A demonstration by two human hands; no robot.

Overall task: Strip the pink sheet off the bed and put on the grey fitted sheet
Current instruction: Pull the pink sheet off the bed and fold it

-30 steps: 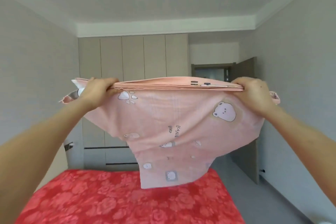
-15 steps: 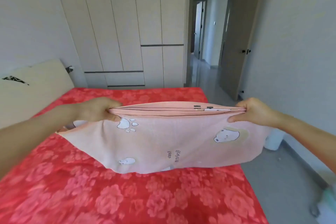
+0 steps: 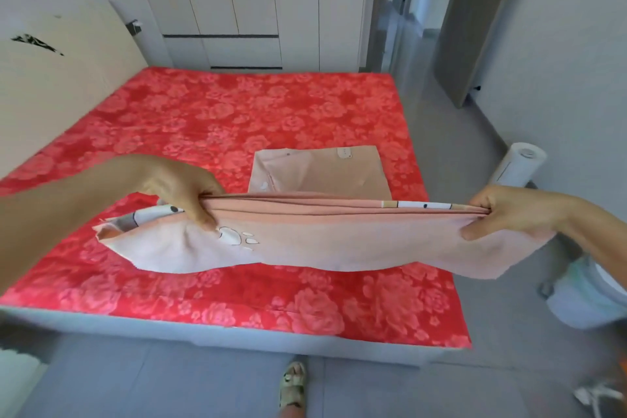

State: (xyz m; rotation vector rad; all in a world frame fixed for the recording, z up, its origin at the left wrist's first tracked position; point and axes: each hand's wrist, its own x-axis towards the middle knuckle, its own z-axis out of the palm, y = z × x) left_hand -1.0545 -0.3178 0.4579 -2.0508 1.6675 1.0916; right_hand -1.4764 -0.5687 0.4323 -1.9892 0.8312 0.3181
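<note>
We find both hands, left hand [image 3: 179, 190] and right hand [image 3: 505, 214], clamped on the folded pink cartoon-print sheet [image 3: 322, 234]; beneath them the red floral mattress [image 3: 237, 119] lies stripped, no grey fitted sheet visible.

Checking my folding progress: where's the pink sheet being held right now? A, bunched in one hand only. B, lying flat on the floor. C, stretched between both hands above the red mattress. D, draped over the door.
C: the left hand and right hand each pinch an end of the pink sheet, stretched above the red mattress.
</note>
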